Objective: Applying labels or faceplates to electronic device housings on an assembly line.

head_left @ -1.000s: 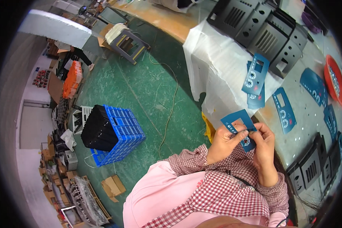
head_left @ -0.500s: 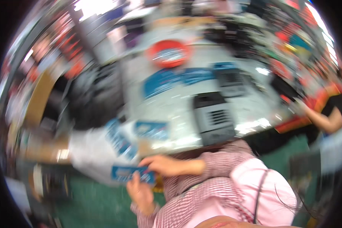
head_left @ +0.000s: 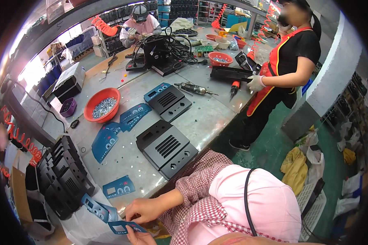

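Note:
My left hand (head_left: pixel 140 237), low in the picture and partly cut off, pinches a blue panel sticker (head_left: pixel 117 227) with a rectangular window and printed dials. Just above that sticker, my right hand (head_left: pixel 145 210) has its fingers pinched together at the sticker's edge; what lies between the fingertips is hidden. Another blue sticker (head_left: pixel 95 209) lies beside them on white sheeting (head_left: pixel 79 228). A similar blue sticker (head_left: pixel 118 187) rests on the metal table (head_left: pixel 141 179). Nearby on the table sits a grey-black slotted housing (head_left: pixel 167 148).
Black housings (head_left: pixel 63 179) are stacked at the left. A red bowl (head_left: pixel 103 105) holds small metal parts, near more blue stickers (head_left: pixel 105 141). A second housing (head_left: pixel 167 102) and a power screwdriver (head_left: pixel 196 88) lie farther back. A co-worker (head_left: pixel 290 69) in a red apron stands at the right.
The view has swung, so the table now runs diagonally and the picture is sharp. Both hands stay at the blue sticker, which now sits lower in the picture and tilts differently.

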A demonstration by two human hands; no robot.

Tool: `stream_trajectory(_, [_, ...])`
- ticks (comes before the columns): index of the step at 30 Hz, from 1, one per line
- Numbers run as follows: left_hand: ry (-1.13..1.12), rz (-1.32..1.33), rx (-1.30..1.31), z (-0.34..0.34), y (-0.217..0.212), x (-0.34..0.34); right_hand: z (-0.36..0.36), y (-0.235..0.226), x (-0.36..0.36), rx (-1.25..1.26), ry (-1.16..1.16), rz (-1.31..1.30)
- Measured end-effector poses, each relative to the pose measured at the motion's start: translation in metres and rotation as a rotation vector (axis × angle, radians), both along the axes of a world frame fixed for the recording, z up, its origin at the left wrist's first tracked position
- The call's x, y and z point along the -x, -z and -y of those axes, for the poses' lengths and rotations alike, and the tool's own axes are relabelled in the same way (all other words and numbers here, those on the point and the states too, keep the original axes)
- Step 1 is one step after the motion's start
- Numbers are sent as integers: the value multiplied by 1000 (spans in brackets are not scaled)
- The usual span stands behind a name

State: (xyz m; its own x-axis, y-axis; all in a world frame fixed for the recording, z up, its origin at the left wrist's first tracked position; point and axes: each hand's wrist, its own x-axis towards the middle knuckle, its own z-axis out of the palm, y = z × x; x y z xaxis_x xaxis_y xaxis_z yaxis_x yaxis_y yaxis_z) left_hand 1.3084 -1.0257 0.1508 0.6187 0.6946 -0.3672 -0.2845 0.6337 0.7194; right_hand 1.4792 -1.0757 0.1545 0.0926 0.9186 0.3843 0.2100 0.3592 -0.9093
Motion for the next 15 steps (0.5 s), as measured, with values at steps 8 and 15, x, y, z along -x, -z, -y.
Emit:
stream_trajectory(8, [-3,43,-113,-6,27,12,2,-3,13,-197,201,241])
stream_trajectory(15, [-81,131,14,13,1,-16,16,-10,-4,-68,246,229])
